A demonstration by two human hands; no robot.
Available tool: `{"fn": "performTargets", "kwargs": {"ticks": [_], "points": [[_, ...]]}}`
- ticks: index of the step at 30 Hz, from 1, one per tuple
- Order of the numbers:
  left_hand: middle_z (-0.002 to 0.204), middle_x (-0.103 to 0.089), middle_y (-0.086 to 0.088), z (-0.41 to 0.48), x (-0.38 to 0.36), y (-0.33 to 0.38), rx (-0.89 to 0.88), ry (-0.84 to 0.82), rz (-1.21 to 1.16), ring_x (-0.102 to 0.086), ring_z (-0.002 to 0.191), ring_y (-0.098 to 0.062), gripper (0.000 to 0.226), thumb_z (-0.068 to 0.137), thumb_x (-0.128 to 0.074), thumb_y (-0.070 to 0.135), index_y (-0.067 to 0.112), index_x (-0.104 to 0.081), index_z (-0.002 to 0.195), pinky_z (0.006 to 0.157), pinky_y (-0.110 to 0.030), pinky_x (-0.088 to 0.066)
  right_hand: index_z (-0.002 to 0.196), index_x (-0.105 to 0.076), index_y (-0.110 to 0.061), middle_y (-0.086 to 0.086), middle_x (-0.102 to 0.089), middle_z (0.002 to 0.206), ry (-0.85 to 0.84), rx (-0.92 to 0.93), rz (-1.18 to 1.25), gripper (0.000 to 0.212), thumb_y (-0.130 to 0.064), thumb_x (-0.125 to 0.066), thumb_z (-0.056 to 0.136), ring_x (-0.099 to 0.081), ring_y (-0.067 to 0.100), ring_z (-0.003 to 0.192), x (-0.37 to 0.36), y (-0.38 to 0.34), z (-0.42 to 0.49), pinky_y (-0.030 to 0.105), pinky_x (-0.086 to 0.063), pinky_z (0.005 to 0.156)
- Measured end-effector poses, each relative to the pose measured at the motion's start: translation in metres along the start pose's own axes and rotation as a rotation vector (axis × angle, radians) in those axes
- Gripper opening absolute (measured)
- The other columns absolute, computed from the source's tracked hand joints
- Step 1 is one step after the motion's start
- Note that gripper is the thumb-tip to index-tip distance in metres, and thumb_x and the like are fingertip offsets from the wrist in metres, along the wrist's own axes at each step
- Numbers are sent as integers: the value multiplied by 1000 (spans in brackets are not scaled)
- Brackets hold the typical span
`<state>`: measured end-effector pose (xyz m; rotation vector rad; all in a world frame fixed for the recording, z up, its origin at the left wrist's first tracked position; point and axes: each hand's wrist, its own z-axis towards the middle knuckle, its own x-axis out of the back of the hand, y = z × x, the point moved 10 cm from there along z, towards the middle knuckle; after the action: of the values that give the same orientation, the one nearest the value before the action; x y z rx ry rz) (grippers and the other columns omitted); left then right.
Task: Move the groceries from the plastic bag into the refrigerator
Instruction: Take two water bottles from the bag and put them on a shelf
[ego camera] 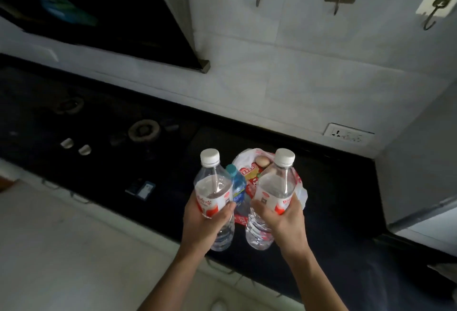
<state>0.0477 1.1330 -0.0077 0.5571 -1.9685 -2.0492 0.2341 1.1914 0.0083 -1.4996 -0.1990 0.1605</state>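
There were two white-capped water bottles, both upright just in front of the one plastic bag [301, 195]. The left hand [206, 220] grasped the left water bottle [213, 187] with fingers curled round its label, and the right hand [284, 219] grasped the right water bottle [277, 184] likewise. One blue bottle [238, 188] stood at the bag's left edge.

Black counter [336, 187] — plastic bag [302, 195] atop

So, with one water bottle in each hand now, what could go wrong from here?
1. Both hands are full: the left hand grips the left water bottle, the right hand grips the right water bottle. No hand is free for a refrigerator door, so a bottle may slip.
2. In the open plastic bag on the counter, the blue-capped bottle appears to lean and a round brown item, perhaps an egg, lies exposed; either might roll out.
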Motion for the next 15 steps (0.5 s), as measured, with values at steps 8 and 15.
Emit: {"fn": "performTargets", "kwargs": {"ticks": [8, 15], "points": [[87, -76, 6, -39, 59, 11, 2, 259, 98, -73, 81, -11, 44, 70, -84, 1, 20, -63, 103, 66, -21, -56, 98, -68, -17, 5, -76, 88, -238, 9, -59, 36, -26, -86, 68, -74, 22, 81, -62, 2, 5, 42, -61, 74], [82, -74, 16, -109, 121, 14, 21, 604, 243, -71, 74, -3, 40, 72, -84, 5, 27, -63, 99, 62, -14, -53, 106, -65, -15, 0, -75, 91, -493, -41, -54, 47, -24, -90, 67, -73, 15, 85, -126, 21, -26, 31, -58, 75]]}}
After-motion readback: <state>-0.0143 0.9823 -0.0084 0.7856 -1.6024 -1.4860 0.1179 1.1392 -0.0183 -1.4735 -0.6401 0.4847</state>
